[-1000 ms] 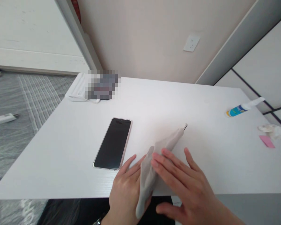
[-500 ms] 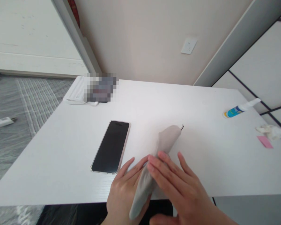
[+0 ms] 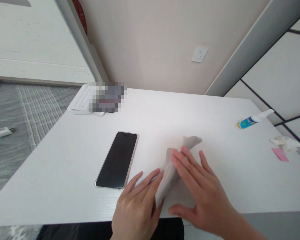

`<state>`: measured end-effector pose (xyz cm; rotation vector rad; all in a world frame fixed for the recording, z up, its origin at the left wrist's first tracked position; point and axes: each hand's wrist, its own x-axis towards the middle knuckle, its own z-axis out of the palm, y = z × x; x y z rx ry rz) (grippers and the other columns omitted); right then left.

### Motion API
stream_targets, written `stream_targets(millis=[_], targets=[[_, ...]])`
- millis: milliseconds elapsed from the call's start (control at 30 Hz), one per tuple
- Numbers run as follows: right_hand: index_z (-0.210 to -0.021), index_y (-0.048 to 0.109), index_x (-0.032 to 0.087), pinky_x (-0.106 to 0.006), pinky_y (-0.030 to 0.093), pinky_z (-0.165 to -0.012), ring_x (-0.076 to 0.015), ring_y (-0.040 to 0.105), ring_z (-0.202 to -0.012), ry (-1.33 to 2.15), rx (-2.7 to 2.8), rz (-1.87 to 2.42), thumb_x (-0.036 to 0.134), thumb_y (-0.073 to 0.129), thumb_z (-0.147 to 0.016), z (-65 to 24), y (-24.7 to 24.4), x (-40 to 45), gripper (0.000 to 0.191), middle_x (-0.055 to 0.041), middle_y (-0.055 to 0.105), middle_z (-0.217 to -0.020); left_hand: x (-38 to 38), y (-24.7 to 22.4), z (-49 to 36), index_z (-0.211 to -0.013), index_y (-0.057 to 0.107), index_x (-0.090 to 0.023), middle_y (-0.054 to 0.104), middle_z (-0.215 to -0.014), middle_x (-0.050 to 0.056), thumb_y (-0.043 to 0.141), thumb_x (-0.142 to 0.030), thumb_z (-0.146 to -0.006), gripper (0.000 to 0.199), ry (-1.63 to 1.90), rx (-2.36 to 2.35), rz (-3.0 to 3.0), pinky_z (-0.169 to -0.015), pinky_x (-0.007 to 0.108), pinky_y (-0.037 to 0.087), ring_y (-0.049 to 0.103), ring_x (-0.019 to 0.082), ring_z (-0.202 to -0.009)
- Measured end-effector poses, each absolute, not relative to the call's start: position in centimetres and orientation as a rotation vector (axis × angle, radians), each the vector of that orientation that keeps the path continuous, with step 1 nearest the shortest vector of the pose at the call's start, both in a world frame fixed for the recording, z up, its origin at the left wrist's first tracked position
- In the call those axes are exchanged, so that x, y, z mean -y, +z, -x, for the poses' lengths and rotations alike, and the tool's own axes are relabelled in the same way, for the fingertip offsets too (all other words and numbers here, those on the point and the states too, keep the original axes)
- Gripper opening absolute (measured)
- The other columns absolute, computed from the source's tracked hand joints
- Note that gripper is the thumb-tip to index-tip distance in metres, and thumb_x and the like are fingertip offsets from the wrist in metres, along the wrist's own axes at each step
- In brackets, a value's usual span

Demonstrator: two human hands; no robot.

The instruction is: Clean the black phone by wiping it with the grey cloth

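Observation:
A light grey cloth (image 3: 171, 180) lies bunched and partly folded near the front edge of the white table (image 3: 150, 123). My left hand (image 3: 137, 203) rests at the cloth's left side, fingers stretched out, its thumb side touching the cloth. On top of the cloth lies my right hand (image 3: 200, 186), fingers extended and thumb spread apart. Part of the cloth is hidden under my right hand. Just left of my hands is a black-screened phone (image 3: 117, 160) in a clear case, lying face up.
White folded material (image 3: 82, 100) and a blurred-out dark item (image 3: 108, 98) are at the back left. On the right are a glue-like bottle (image 3: 250, 121), crumpled tissue (image 3: 285, 142) and a pink slip (image 3: 280, 154). A wall stands behind.
My right hand has moved slightly up and right over the cloth. The cloth has opened from a narrow roll into a wider shape, and the thin metal tip at its upper end no longer shows.

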<state>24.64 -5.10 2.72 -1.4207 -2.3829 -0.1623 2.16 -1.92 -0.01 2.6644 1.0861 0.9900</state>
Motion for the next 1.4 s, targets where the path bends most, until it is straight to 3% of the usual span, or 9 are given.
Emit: stream_targets(millis=[200, 433, 567, 733, 833, 1100, 1200, 1333, 1400], targets=[[-0.157, 0.050, 0.013, -0.046, 0.007, -0.136, -0.0206, 0.028, -0.162, -0.271, 2.487, 1.180, 0.067, 0.037, -0.111, -22.1, 3.1, 6.6, 0.072, -0.0016, 0.047, -0.165, 1.3, -0.1, -2.0, -0.082, 0.064, -0.025, 0.081, -0.078, -0.001, 0.035, -0.020, -0.106, 0.038, 1.054, -0.997, -2.689, -0.096, 0.035, 0.059, 0.080, 0.017, -0.076], [-0.163, 0.038, 0.007, -0.043, 0.006, -0.135, -0.0220, 0.025, -0.164, -0.204, 2.199, 1.570, 0.063, 0.046, -0.110, -28.3, 2.4, 3.1, 0.077, -0.0107, 0.043, -0.169, 2.3, -0.4, -2.3, -0.139, 0.064, -0.018, 0.079, -0.130, -0.002, 0.052, -0.006, -0.099, 0.043, 0.921, -1.085, -2.652, -0.118, 0.031, 0.039, 0.076, 0.015, -0.116], [-0.162, 0.038, 0.004, -0.046, 0.008, -0.135, -0.0273, 0.024, -0.164, -0.178, 2.295, 1.478, 0.075, 0.044, -0.104, -26.0, 2.4, 4.2, 0.092, -0.0128, 0.040, -0.170, 2.0, -0.1, -2.3, -0.133, 0.066, -0.017, 0.080, -0.126, 0.000, 0.048, -0.011, -0.104, 0.035, 0.954, -1.085, -2.672, -0.113, 0.032, 0.045, 0.078, 0.015, -0.111], [-0.151, 0.057, 0.015, -0.044, 0.011, -0.136, -0.0206, 0.031, -0.162, -0.307, 2.457, 1.146, 0.058, 0.039, -0.113, -21.4, 3.0, 6.7, 0.060, -0.0003, 0.052, -0.161, 1.2, 0.4, -2.2, -0.100, 0.069, -0.023, 0.085, -0.099, 0.001, 0.031, -0.024, -0.112, 0.039, 1.087, -1.021, -2.701, -0.094, 0.033, 0.060, 0.081, 0.017, -0.100], [-0.154, 0.053, 0.013, -0.044, 0.008, -0.136, -0.0189, 0.032, -0.161, -0.241, 2.451, 1.209, 0.068, 0.038, -0.110, -22.4, 3.1, 6.3, 0.072, -0.0014, 0.051, -0.163, 1.3, 0.3, -2.2, -0.094, 0.069, -0.023, 0.085, -0.095, 0.002, 0.035, -0.023, -0.108, 0.037, 1.048, -1.018, -2.696, -0.094, 0.035, 0.062, 0.082, 0.019, -0.095], [-0.160, 0.042, 0.007, -0.044, 0.006, -0.135, -0.0242, 0.028, -0.163, -0.207, 2.196, 1.563, 0.063, 0.047, -0.109, -28.3, 2.7, 3.1, 0.077, -0.0114, 0.047, -0.166, 2.0, -0.2, -2.5, -0.139, 0.063, -0.020, 0.079, -0.128, -0.003, 0.048, -0.002, -0.094, 0.051, 0.940, -1.089, -2.664, -0.109, 0.034, 0.052, 0.077, 0.016, -0.115], [-0.159, 0.044, 0.004, -0.045, 0.007, -0.135, -0.0264, 0.027, -0.163, -0.183, 2.338, 1.421, 0.073, 0.044, -0.106, -25.5, 2.9, 4.6, 0.087, -0.0106, 0.044, -0.167, 1.8, -0.2, -2.3, -0.127, 0.068, -0.018, 0.083, -0.119, 0.001, 0.049, -0.009, -0.097, 0.037, 0.987, -1.085, -2.675, -0.102, 0.036, 0.059, 0.081, 0.018, -0.102], [-0.153, 0.056, 0.014, -0.042, 0.011, -0.135, -0.0189, 0.033, -0.161, -0.282, 2.469, 1.155, 0.047, 0.039, -0.115, -21.6, 3.4, 6.5, 0.053, 0.0003, 0.053, -0.161, 1.6, -0.4, -1.9, -0.090, 0.069, -0.023, 0.084, -0.089, 0.001, 0.043, -0.017, -0.100, 0.028, 1.064, -1.018, -2.688, -0.094, 0.039, 0.064, 0.082, 0.021, -0.083], [-0.153, 0.055, 0.014, -0.043, 0.009, -0.136, -0.0178, 0.033, -0.161, -0.272, 2.466, 1.166, 0.055, 0.038, -0.114, -21.6, 3.4, 6.4, 0.059, 0.0003, 0.052, -0.161, 1.6, -0.5, -1.8, -0.087, 0.067, -0.024, 0.083, -0.083, 0.001, 0.042, -0.018, -0.099, 0.029, 1.056, -1.011, -2.681, -0.095, 0.040, 0.064, 0.082, 0.020, -0.079]])
